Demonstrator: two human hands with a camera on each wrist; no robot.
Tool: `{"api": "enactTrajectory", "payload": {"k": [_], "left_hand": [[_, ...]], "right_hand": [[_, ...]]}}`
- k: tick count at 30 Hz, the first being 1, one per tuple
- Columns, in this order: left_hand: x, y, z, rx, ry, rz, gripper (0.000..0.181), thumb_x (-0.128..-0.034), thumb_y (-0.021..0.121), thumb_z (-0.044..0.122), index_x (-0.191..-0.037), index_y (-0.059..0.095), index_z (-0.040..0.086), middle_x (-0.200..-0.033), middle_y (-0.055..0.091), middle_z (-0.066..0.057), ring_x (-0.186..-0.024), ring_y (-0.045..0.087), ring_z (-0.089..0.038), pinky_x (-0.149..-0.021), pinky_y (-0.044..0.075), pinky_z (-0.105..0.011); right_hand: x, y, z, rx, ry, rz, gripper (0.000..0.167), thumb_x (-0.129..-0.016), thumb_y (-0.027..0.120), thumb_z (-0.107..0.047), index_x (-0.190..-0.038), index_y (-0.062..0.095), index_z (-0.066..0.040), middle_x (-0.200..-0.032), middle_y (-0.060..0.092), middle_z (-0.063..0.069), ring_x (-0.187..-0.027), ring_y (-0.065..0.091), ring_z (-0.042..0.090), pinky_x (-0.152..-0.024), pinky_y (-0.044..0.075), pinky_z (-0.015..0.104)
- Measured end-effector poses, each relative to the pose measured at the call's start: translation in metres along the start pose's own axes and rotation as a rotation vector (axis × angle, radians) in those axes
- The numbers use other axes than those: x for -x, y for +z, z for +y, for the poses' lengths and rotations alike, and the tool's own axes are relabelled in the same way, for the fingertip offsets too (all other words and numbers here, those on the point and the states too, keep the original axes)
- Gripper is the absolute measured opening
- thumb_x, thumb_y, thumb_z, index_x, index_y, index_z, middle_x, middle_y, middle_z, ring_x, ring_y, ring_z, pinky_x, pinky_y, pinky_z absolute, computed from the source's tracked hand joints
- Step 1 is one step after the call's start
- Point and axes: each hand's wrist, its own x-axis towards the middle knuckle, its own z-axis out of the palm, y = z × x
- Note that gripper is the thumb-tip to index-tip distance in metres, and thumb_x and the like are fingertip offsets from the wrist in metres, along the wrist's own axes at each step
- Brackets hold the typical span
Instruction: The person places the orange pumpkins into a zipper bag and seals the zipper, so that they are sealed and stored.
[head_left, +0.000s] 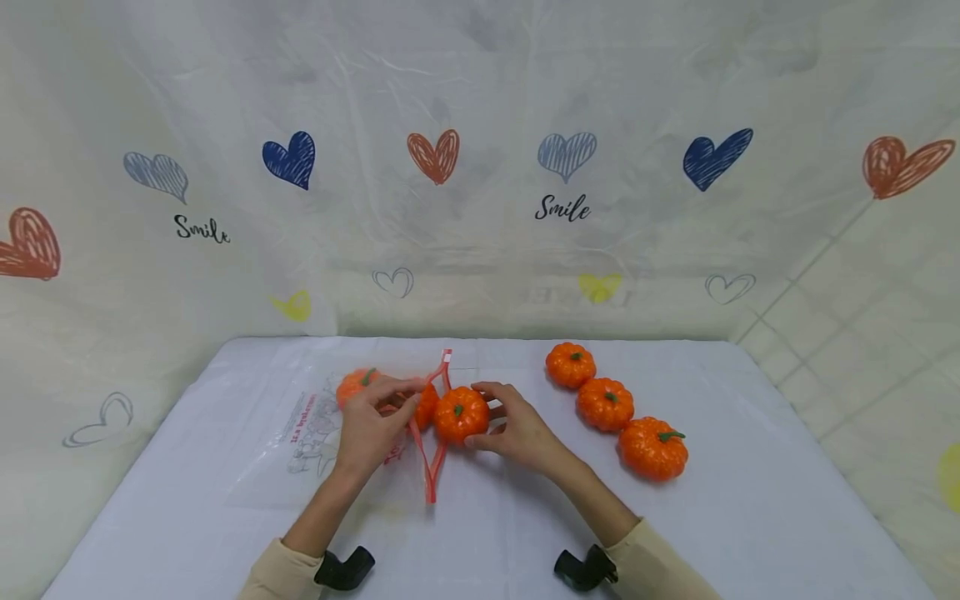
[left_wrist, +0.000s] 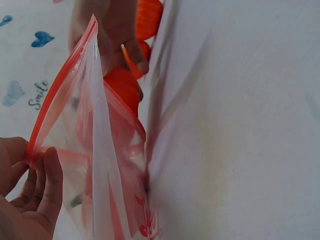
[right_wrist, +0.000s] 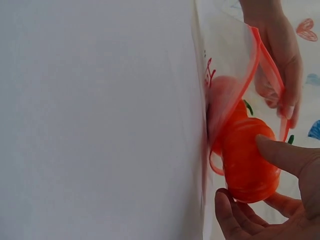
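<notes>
Three ribbed orange pumpkins [head_left: 604, 405] remain, two [head_left: 354, 388] seem bagged; your left grip [head_left: 373, 427] pinches red-rimmed clear-plastic bag [head_left: 311, 446], right grip [head_left: 523, 433] a sixth [head_left: 461, 418].

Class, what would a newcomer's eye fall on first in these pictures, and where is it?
The bright orange pumpkin in the right hand stands out first, at the red-edged mouth of a clear bag whose rim the left hand pinches. Three more pumpkins lie in a slanting row on the table's right side, and coloured hearts dot the backdrop behind.
</notes>
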Motion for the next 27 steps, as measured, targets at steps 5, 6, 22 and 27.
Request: {"api": "enactTrajectory", "payload": {"k": [5, 6, 22, 27], "left_hand": [[0.000, 0.002, -0.001, -0.012, 0.008, 0.001, 0.018, -0.0951, 0.076, 0.014, -0.112, 0.081, 0.019, -0.106, 0.075, 0.002, -0.088, 0.066, -0.014, -0.081, 0.057, -0.018], [0.000, 0.002, -0.001, -0.013, 0.010, 0.002, 0.018, -0.0951, 0.076, 0.014, -0.112, 0.081, 0.019, -0.106, 0.075, 0.001, -0.087, 0.066, -0.014, -0.081, 0.057, -0.018], [-0.001, 0.001, -0.002, 0.010, -0.007, -0.008, 0.017, -0.0954, 0.076, 0.013, -0.111, 0.081, 0.018, -0.107, 0.076, -0.001, -0.088, 0.066, -0.017, -0.081, 0.058, -0.017], [-0.001, 0.001, -0.002, -0.003, -0.014, -0.015, 0.016, -0.0959, 0.076, 0.018, -0.111, 0.081, 0.019, -0.107, 0.075, 0.002, -0.091, 0.067, -0.016, -0.083, 0.058, -0.017]], "right_hand": [[-0.002, 0.004, -0.001, -0.003, -0.002, 0.015, 0.078, -0.083, 0.089, -0.020, -0.151, 0.051, -0.017, -0.139, 0.058, 0.009, -0.117, 0.065, 0.026, -0.091, 0.063, 0.039], [-0.003, 0.005, -0.002, -0.004, -0.005, 0.016, 0.078, -0.083, 0.089, -0.020, -0.151, 0.051, -0.017, -0.139, 0.058, 0.009, -0.117, 0.065, 0.026, -0.091, 0.063, 0.039], [-0.008, 0.013, -0.004, -0.026, -0.048, 0.028, 0.078, -0.085, 0.086, -0.012, -0.153, 0.049, -0.014, -0.144, 0.057, 0.012, -0.117, 0.067, 0.031, -0.091, 0.063, 0.040], [-0.010, 0.016, -0.004, -0.025, -0.044, 0.034, 0.077, -0.085, 0.086, -0.013, -0.153, 0.049, -0.015, -0.145, 0.057, 0.012, -0.120, 0.067, 0.032, -0.092, 0.063, 0.040]]}}
